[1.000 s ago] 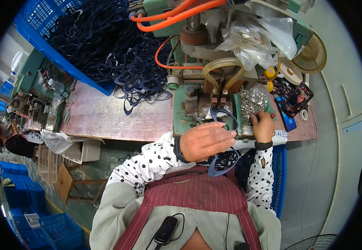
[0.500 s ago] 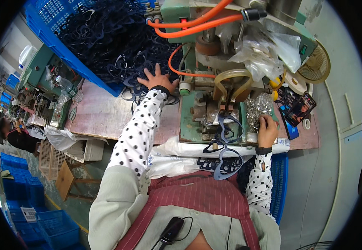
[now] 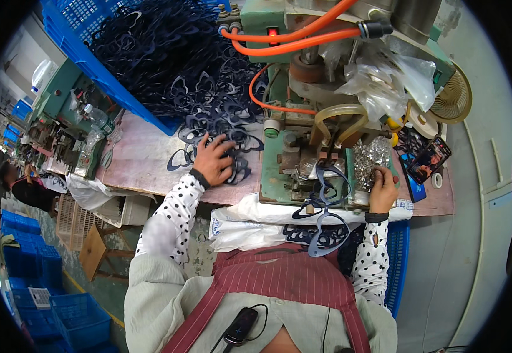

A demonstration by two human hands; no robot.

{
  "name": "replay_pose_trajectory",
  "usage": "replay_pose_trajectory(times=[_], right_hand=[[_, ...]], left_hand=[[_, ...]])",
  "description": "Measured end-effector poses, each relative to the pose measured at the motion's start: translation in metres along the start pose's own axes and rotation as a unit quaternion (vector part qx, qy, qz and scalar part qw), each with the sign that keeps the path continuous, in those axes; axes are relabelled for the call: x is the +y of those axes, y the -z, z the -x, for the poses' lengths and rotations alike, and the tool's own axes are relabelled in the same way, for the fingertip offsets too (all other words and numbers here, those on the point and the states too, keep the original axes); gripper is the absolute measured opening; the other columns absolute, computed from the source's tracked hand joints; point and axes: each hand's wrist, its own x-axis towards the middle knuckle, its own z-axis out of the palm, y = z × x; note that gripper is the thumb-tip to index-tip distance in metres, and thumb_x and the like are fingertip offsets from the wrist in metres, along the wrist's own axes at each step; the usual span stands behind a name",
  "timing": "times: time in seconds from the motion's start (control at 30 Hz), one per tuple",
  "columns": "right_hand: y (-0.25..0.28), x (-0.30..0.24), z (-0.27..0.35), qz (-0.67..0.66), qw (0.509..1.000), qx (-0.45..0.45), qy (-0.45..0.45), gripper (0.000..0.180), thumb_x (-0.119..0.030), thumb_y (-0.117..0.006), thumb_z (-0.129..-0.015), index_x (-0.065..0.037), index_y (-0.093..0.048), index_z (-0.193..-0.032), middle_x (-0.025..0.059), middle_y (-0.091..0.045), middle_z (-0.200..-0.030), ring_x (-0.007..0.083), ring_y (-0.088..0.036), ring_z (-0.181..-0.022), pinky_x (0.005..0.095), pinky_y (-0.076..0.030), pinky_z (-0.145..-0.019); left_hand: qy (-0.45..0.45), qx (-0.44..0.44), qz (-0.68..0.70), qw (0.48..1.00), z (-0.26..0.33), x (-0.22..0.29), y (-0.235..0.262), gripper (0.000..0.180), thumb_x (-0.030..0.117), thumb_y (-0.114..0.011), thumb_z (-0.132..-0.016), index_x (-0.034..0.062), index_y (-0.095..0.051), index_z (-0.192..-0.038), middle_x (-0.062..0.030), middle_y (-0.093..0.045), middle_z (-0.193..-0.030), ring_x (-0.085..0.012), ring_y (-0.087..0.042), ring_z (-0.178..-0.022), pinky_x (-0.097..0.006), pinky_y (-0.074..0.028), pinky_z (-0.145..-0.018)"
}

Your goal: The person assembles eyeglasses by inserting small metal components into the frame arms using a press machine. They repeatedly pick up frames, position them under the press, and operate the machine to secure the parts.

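My left hand lies palm down, fingers spread, on the table's left part. Around its fingertips are dark blue eyeglass frames, spilling out of the big heap. My right hand is at the edge of a tray of tiny shiny metal parts; its thumb and fingers are pinched together, and whatever is between them is too small to make out. Between the hands stands a green press machine. One blue eyeglass frame hangs upright at its front, touched by neither hand.
A blue plastic crate holds the heap at the back left. Orange air hoses cross above the machine. Right of the tray lie a phone and a tape roll. A white sack drapes over the table's front edge.
My left hand has drawn back from the heap toward me, and more loose eyeglass frames now lie on the table by it. My right hand stays beside the metal parts.
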Motion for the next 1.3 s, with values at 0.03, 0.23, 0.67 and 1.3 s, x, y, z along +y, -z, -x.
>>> replay_pose_trajectory(times=[0.03, 0.23, 0.67, 1.3], right_hand=[[0.001, -0.003, -0.001, -0.018, 1.0, -0.007, -0.015, 0.008, -0.007, -0.061, -0.091, -0.006, -0.065, -0.097, 0.0115, -0.069, -0.081, 0.0266, -0.067, -0.069, 0.0349, -0.051, -0.063], [0.002, -0.027, -0.01, -0.043, 0.998, -0.022, 0.049, 0.012, -0.007, -0.058, -0.092, -0.005, -0.058, -0.104, 0.0159, -0.069, -0.083, 0.0279, -0.069, -0.071, 0.0359, -0.053, -0.063], [0.019, -0.131, -0.014, -0.28, 0.955, -0.093, -0.034, 0.009, 0.001, -0.067, -0.081, 0.0, -0.068, -0.089, 0.0083, -0.064, -0.078, 0.0132, -0.053, -0.061, 0.0248, -0.043, -0.059], [-0.024, -0.167, 0.025, -0.475, 0.872, -0.001, -0.12, 0.036, 0.003, -0.074, -0.08, 0.002, -0.051, -0.108, 0.0091, -0.063, -0.096, 0.015, -0.064, -0.086, 0.0261, -0.051, -0.08]], left_hand=[[-0.038, 0.001, 0.012, 0.999, 0.008, 0.002, 0.001, 0.013, 0.024, -0.063, -0.07, 0.0126, -0.066, -0.075, -0.0077, -0.056, -0.131, -0.0358, -0.043, -0.13, -0.065, -0.021, -0.108], [-0.134, -0.019, 0.038, 0.99, 0.008, -0.012, 0.01, 0.026, 0.024, -0.061, -0.071, 0.0128, -0.068, -0.093, -0.0131, -0.053, -0.134, -0.0362, -0.044, -0.131, -0.063, -0.021, -0.111], [0.265, 0.221, 0.305, 0.888, -0.052, 0.077, 0.085, 0.014, 0.009, -0.06, -0.093, 0.0005, -0.065, -0.104, -0.0115, -0.07, -0.089, -0.0205, -0.066, -0.075, -0.029, -0.05, -0.07], [0.15, 0.309, 0.503, 0.793, -0.118, 0.15, 0.121, 0.02, 0.012, -0.055, -0.099, -0.0057, -0.058, -0.109, -0.0128, -0.068, -0.098, -0.0181, -0.07, -0.087, -0.024, -0.054, -0.066]])
